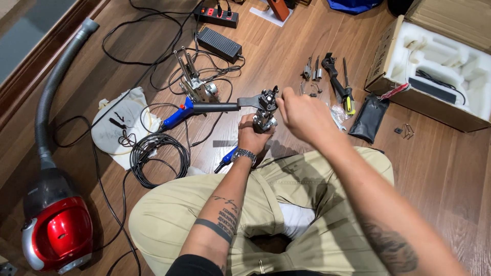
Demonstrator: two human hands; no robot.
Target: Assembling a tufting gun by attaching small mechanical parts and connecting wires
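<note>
- The person sits cross-legged on the wooden floor (286,56), holding a small metal mechanism (266,110) up in front of the knees.
- The left hand (251,137) is closed around the lower part of the mechanism, gripping it from below; a watch sits on that wrist.
- The right hand (302,115) rests at the top right of the mechanism with fingers curled toward it. Whether it pinches a small part or only touches the top cannot be told, since the fingertips are hidden.
- A long arm with a dark shaft and a blue handle (178,116) runs out left from the mechanism, so that part looks already joined.
- Left of the mechanism lie a coil of black cable (156,156) and a white cloth (120,125); further left stands a red vacuum cleaner (56,230) with its grey hose.
- Beyond the mechanism stands a metal frame of upright rods (192,76), a black power brick (219,45) and a power strip (217,15).
- Right of the mechanism sit loose hand tools (337,76), a black pouch (369,118) and an open cardboard box (434,66) with white foam.
- Judging by the loose tools and small bits still lying out, the assembly seems partway done, with fitting work left.
</note>
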